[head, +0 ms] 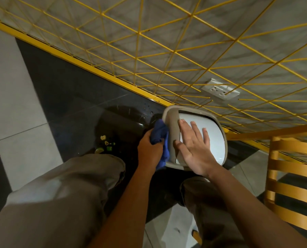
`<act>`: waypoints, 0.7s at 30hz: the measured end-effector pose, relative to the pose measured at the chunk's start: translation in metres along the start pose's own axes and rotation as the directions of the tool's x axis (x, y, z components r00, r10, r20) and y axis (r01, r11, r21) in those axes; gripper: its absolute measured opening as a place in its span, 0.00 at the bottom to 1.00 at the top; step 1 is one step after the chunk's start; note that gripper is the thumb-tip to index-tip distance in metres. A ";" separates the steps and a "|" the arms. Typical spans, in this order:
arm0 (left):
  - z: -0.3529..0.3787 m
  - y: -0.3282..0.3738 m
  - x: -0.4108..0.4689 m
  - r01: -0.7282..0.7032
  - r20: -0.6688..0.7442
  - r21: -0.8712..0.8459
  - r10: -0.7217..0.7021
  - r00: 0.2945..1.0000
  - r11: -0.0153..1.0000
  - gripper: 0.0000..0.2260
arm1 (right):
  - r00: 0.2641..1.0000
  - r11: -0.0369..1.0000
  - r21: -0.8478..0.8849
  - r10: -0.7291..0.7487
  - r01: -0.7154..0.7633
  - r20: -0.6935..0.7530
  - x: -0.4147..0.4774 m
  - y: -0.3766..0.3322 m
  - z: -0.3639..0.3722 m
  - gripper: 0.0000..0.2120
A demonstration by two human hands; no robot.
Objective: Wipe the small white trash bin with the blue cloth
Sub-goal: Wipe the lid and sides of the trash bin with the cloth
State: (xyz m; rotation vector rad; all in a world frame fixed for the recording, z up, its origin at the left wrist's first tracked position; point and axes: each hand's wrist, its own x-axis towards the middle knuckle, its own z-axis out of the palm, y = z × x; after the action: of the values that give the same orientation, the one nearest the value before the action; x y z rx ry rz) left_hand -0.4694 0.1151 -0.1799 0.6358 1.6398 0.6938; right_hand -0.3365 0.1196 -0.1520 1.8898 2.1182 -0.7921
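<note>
The small white trash bin point(215, 140) stands on the floor below me, seen from above, with a greyish rim and a white swing lid. My right hand point(193, 149) lies flat on the lid, fingers straight and spread. My left hand point(150, 151) grips the bunched blue cloth point(160, 138) and holds it against the bin's left rim. The bin's body under the lid is hidden.
A yellow wire-grid railing point(149, 59) runs diagonally behind the bin, with a wall socket point(220, 91) beyond it. A yellow wooden chair point(292, 176) stands at the right. My legs in grey trousers point(59, 194) fill the lower frame. Small green scraps point(106, 144) lie on the dark floor tile at left.
</note>
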 end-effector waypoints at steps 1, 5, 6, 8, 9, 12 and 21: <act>0.002 0.006 0.003 -0.056 -0.008 0.003 0.056 0.998 0.998 0.16 | 1.000 1.000 -0.028 -0.003 0.002 -0.003 0.000 0.000 0.001 0.34; 0.013 0.032 0.029 -0.183 0.005 0.128 0.184 0.983 0.975 0.15 | 1.000 0.999 -0.047 0.001 0.000 0.009 0.001 0.000 0.002 0.38; 0.016 0.039 0.039 -0.201 0.016 0.196 0.202 0.979 0.960 0.14 | 1.000 0.999 -0.048 -0.001 0.002 0.012 0.001 0.001 0.002 0.38; 0.018 0.051 0.056 -0.238 0.055 0.316 0.233 0.971 0.918 0.13 | 1.000 0.998 -0.055 -0.006 0.007 0.018 0.001 0.001 0.002 0.38; 0.018 0.056 0.063 -0.268 0.082 0.347 0.256 0.963 0.899 0.12 | 1.000 0.999 -0.052 -0.007 0.008 0.019 0.001 0.001 0.003 0.37; 0.018 0.067 0.079 -0.344 0.149 0.416 0.310 0.939 0.842 0.09 | 1.000 0.999 -0.048 0.004 -0.002 0.029 0.001 0.001 0.003 0.35; 0.020 0.060 0.095 -0.326 0.135 0.493 0.299 0.945 0.807 0.15 | 0.999 0.999 -0.041 0.016 -0.014 0.032 0.001 0.000 0.003 0.34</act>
State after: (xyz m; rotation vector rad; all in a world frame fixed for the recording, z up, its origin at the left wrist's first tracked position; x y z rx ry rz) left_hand -0.4630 0.2269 -0.2014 1.3247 1.6958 0.4604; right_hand -0.3368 0.1190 -0.1547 1.8571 2.0825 -0.7651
